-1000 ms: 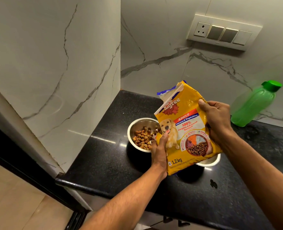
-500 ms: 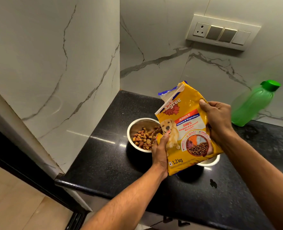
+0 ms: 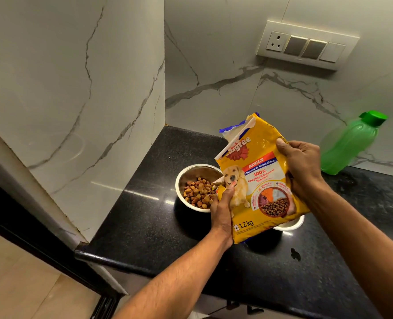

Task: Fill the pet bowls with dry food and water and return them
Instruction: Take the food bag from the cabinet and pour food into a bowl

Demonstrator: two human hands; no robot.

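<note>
A yellow dry dog food bag [image 3: 261,180] is held tilted over a steel bowl [image 3: 186,178] on the black counter [image 3: 144,226]. Brown kibble [image 3: 199,192] fills the bowl's bottom, and a few pieces are spilling from the bag's lower left corner. My left hand [image 3: 222,209] grips the bag's lower left edge. My right hand [image 3: 302,168] grips its right side. A second bowl [image 3: 291,224] shows only its white rim below the bag; its inside is hidden.
A green water bottle [image 3: 349,145] with a green cap leans at the back right against the marble wall. A switch panel [image 3: 307,46] sits on the back wall. The counter's front edge [image 3: 112,261] drops to a tiled floor at the left.
More kibble lies in the steel bowl than a second ago. The bag and both hands hold almost the same pose.
</note>
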